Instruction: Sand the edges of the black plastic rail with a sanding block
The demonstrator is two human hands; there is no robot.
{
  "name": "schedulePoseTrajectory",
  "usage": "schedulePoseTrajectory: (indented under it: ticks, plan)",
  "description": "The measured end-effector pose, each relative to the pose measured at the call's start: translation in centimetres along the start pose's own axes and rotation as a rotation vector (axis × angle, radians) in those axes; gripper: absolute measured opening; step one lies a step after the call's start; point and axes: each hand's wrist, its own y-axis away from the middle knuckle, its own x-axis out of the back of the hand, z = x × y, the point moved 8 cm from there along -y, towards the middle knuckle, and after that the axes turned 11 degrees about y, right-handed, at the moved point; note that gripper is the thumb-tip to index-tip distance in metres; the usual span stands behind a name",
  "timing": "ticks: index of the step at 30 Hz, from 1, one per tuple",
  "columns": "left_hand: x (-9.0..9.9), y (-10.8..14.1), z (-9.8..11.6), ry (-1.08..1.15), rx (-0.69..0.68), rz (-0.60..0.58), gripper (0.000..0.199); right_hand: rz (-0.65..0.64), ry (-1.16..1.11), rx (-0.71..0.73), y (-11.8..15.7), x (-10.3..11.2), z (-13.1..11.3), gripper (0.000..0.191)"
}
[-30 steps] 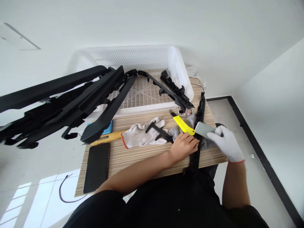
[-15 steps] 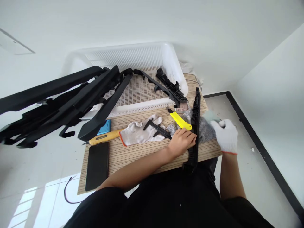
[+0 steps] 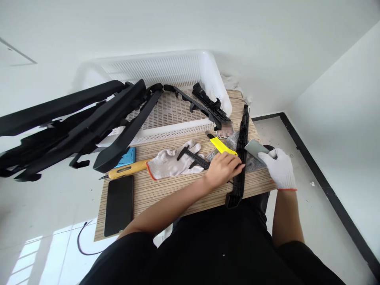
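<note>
My left hand (image 3: 223, 169), bare, is closed on the long black plastic trim piece (image 3: 242, 138), which lies lengthwise over the table's right side and reaches its front edge. In a white knit glove, my right hand (image 3: 279, 168) grips a scraper (image 3: 255, 150) with a flat grey blade and a dark end partly hidden by the fingers. The blade points left, close to the trim piece; whether it touches cannot be told. Under the trim is a grey cloth (image 3: 252, 163). A yellow utility knife (image 3: 221, 145) lies just beyond my left hand, beside a black caliper (image 3: 194, 158).
A white basket (image 3: 213, 75) stands at the back with black trim pieces (image 3: 89, 122) jutting out leftward over the table (image 3: 160, 194). At left lie an empty white glove (image 3: 169, 162), a yellow-handled tool (image 3: 127, 169), a blue object (image 3: 127, 157) and a black phone (image 3: 119, 206).
The scraper, blurred before, now shows sharply, its blade lower and nearer the trim piece. My left hand stays on the trim. The whole view has shifted slightly.
</note>
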Motion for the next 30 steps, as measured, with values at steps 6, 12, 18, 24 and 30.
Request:
schedulePoseTrajectory:
  ticks: [6, 12, 18, 24, 30]
  plan:
    - [1.3, -3.8, -7.0, -0.185, 0.377, -0.045, 0.051, 0.014, -0.033, 0.007, 0.3, -1.2, 0.4, 0.048]
    - [0.9, -4.1, -8.2, -0.18, 0.471, -0.064, 0.046, 0.022, -0.081, -0.001, 0.4, -1.6, 0.6, 0.05]
    - [1.9, -3.6, -7.8, -0.181, 0.471, -0.083, 0.051, 0.043, -0.085, 0.004, 0.7, -1.5, 0.6, 0.049]
    - [1.2, -3.4, -8.5, -0.149, 0.51, -0.136, 0.046, 0.049, -0.09, -0.01, 0.8, -1.5, 0.6, 0.049]
    - [2.9, -2.6, -6.2, -0.004, 0.427, -0.029, 0.049, 0.021, -0.143, 0.011, 1.2, -1.5, 1.0, 0.042]
